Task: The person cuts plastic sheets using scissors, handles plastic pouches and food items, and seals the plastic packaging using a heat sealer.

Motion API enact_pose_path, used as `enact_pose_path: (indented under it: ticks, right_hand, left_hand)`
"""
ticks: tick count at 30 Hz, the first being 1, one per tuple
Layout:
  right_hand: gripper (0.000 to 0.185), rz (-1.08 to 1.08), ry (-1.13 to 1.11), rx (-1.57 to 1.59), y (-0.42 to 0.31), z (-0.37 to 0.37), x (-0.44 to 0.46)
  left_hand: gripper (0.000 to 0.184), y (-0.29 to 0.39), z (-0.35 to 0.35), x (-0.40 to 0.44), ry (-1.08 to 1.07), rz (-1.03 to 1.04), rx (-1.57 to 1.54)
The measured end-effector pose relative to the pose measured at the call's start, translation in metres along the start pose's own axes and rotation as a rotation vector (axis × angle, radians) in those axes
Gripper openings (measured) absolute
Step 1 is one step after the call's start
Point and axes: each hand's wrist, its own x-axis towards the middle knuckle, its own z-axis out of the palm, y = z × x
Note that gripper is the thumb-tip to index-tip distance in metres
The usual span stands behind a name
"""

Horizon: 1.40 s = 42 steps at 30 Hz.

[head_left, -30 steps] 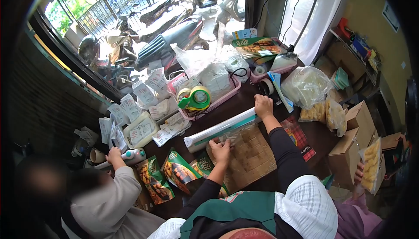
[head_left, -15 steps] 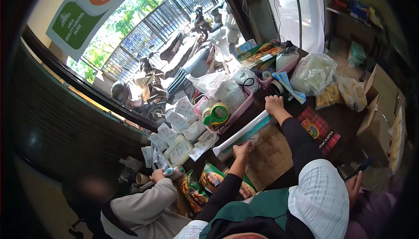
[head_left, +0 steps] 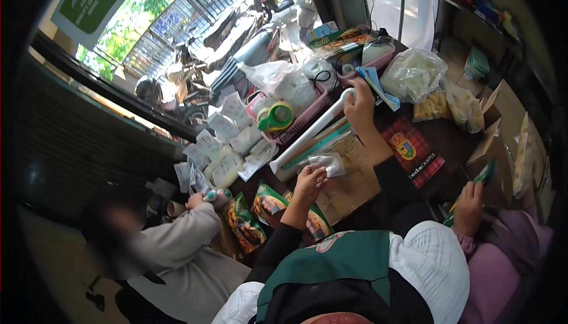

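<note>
A small clear plastic bag point(head_left: 329, 165) hangs from the fingertips of my left hand point(head_left: 310, 184), pinched at its near edge above a cardboard sheet point(head_left: 349, 191). Just beyond it is an impulse sealer with a teal strip point(head_left: 316, 145) along its base. My right hand point(head_left: 359, 106) grips the far end of the sealer's long white arm point(head_left: 310, 133), which stands raised off the base. The fingers there partly hide the end of the arm. Green printed food pouches point(head_left: 269, 201) lie to the left of my left forearm.
A pink basket point(head_left: 305, 120) holds plastic bags and a green tape dispenser point(head_left: 276, 117). Paper slips point(head_left: 222, 126) and a tub point(head_left: 225, 167) stand by the window. A red plaid bag point(head_left: 412, 152) and cardboard box point(head_left: 491, 129) are at right. Co-workers' hands point(head_left: 194, 200) are on both sides.
My right hand has lifted the sealer's arm away from its base. My left hand has drawn the plastic bag back from the sealer. The view has shifted; the right co-worker's hand now holds a green pack.
</note>
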Motion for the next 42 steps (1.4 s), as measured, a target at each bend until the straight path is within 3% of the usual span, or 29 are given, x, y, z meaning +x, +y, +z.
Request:
enact_pose_path:
  ticks: [2,5,8,11,18,24,27,33,36,39,42]
  right_hand:
    - [0.024,0.332,0.037,0.147,-0.011,-0.014,-0.038]
    - [0.034,0.825,-0.202,0.783,-0.052,-0.026,-0.086]
    - [0.039,1.047,-0.596,1.144,-0.108,-0.04,-0.096]
    - [0.038,0.937,-0.75,1.079,-0.138,-0.039,-0.101]
    - [0.051,0.804,-0.572,1.15,-0.162,-0.036,-0.107]
    - [0.055,0.792,-0.595,1.097,-0.159,-0.033,-0.109]
    - [0.051,0.787,-0.564,1.004,-0.159,-0.03,-0.109]
    - [0.042,0.959,-0.748,0.679,-0.103,-0.024,-0.133]
    - [0.041,0.95,-0.924,0.462,-0.079,-0.028,-0.152]
    - [0.04,0.894,-1.019,0.32,-0.054,-0.022,-0.183]
    - [0.037,0.518,-0.975,0.122,-0.036,-0.017,-0.212]
  left_hand:
    - [0.018,0.003,-0.002,-0.027,-0.032,0.13,0.039]
    - [0.02,0.027,0.005,-0.076,0.004,0.28,0.042]
    - [0.032,0.041,-0.006,-0.101,-0.048,0.375,-0.028]
    - [0.041,0.047,-0.015,-0.112,-0.036,0.426,-0.033]
    - [0.045,0.053,-0.027,-0.128,-0.08,0.512,0.066]
    - [0.047,0.057,-0.029,-0.127,-0.054,0.448,0.122]
    - [0.044,0.055,-0.034,-0.123,0.034,0.413,0.147]
    - [0.036,0.063,-0.101,-0.133,0.351,0.504,0.322]
    - [0.028,0.059,-0.135,-0.16,0.512,0.37,0.575]
    - [0.022,0.039,-0.155,-0.191,0.692,0.192,1.084]
    - [0.03,-0.002,-0.177,-0.198,0.604,-0.152,1.2]
